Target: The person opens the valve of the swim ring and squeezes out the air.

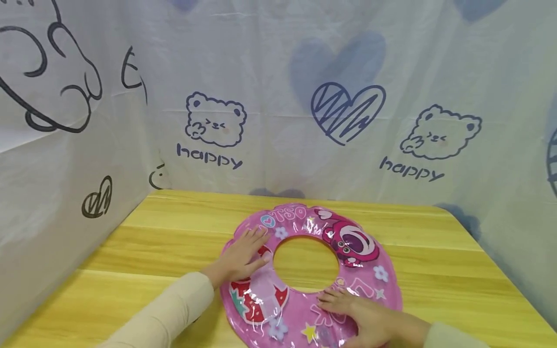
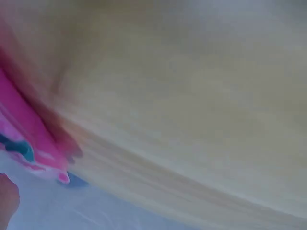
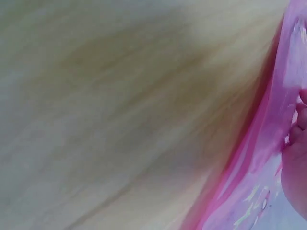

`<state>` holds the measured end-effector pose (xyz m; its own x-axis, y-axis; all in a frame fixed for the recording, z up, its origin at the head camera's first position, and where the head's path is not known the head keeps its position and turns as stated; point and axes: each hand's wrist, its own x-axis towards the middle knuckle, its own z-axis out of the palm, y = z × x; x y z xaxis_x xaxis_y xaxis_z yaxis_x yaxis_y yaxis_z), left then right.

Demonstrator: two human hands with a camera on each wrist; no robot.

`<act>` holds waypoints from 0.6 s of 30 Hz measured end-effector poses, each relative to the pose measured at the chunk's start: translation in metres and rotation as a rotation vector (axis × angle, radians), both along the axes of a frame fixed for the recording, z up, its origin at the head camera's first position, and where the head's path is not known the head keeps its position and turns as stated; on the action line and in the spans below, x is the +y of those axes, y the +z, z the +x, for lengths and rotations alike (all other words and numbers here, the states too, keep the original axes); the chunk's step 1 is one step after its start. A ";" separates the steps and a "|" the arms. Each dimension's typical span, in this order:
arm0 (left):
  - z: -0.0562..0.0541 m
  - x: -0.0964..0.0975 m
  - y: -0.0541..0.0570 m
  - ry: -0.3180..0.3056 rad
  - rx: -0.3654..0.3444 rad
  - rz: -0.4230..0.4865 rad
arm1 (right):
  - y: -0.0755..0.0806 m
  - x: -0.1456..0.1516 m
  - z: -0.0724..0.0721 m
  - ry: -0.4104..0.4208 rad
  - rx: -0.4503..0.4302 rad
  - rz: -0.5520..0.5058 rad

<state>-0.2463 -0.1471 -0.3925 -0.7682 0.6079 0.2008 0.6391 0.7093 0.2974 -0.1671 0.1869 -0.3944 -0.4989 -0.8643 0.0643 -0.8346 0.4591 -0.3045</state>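
A pink inflatable swim ring (image 1: pixel 300 314) with a bear, strawberries, flowers and letters printed on it lies flat on the wooden table. My left hand (image 1: pixel 243 253) rests on the ring's left side with its fingers extended over the top. On the near right part of the ring lies my right hand (image 1: pixel 365 314), fingers stretched toward the centre hole. In the left wrist view the ring's edge (image 2: pixel 29 124) shows at far left, with a bit of the hand below. The right wrist view shows the ring's side (image 3: pixel 254 148) and fingers against it.
The yellow wood-grain table (image 1: pixel 165 237) extends around the ring and shows through its hole. A white cloth (image 1: pixel 270 87) printed with hearts, bears and the word "happy" hangs behind the table and along both sides.
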 end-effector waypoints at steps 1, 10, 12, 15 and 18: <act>-0.005 0.001 0.000 0.011 -0.010 -0.010 | 0.000 0.001 0.000 0.000 0.038 0.008; -0.021 -0.001 -0.008 0.066 -0.163 -0.070 | -0.010 0.005 0.003 0.003 0.111 0.051; -0.020 -0.001 -0.011 0.064 -0.185 -0.080 | -0.012 0.005 0.003 -0.006 0.101 0.061; -0.020 0.001 -0.017 0.057 -0.197 -0.081 | -0.014 0.006 0.003 -0.016 0.117 0.077; -0.020 0.002 -0.022 0.065 -0.197 -0.099 | -0.015 0.007 0.003 -0.022 0.135 0.083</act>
